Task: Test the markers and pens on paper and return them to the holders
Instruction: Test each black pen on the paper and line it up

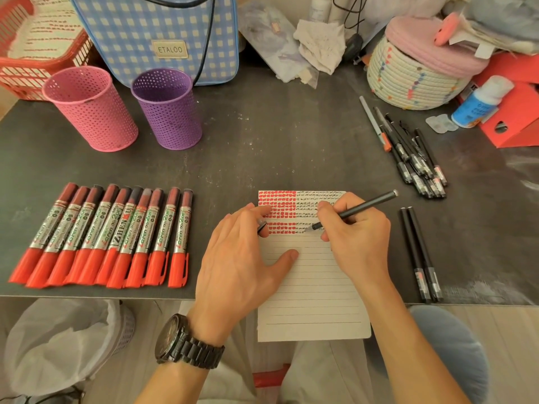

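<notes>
As the right hand (pixel 354 228) grips a pen (pixel 361 208) and the left hand (pixel 242 255) pinches a cap (pixel 262 225), the bag (pixel 131 27) reads ETALOO.

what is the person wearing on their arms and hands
A black watch with a dark dial and a chunky link bracelet is on the left wrist. No sleeves are in view on either arm. The left hand and right hand show no gloves or rings.
</notes>
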`<state>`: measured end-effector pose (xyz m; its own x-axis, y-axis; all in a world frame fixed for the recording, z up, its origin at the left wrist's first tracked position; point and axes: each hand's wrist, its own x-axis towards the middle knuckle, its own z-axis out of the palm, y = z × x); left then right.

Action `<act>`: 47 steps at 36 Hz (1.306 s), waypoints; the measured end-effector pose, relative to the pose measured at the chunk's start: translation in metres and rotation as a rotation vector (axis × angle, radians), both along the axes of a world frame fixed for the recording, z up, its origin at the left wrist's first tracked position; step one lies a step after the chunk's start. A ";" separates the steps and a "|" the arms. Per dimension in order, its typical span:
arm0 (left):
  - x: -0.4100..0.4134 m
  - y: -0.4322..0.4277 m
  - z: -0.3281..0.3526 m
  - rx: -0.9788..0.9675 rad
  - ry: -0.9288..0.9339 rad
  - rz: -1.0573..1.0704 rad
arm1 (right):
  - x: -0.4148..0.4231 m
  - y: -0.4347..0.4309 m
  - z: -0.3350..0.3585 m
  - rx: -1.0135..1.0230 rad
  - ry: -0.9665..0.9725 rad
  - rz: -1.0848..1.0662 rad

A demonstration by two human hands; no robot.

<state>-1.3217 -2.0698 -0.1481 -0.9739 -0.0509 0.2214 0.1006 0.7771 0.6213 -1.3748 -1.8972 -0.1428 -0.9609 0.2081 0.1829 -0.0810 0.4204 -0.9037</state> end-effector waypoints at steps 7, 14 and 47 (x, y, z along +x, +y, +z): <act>0.000 -0.002 -0.001 0.000 -0.008 -0.017 | 0.001 0.000 0.000 0.001 -0.006 -0.002; -0.001 -0.002 -0.001 -0.012 -0.024 -0.030 | 0.000 0.003 0.001 -0.092 0.009 -0.024; 0.012 -0.003 0.004 0.096 0.000 -0.050 | 0.034 0.017 0.011 -0.633 -0.057 0.204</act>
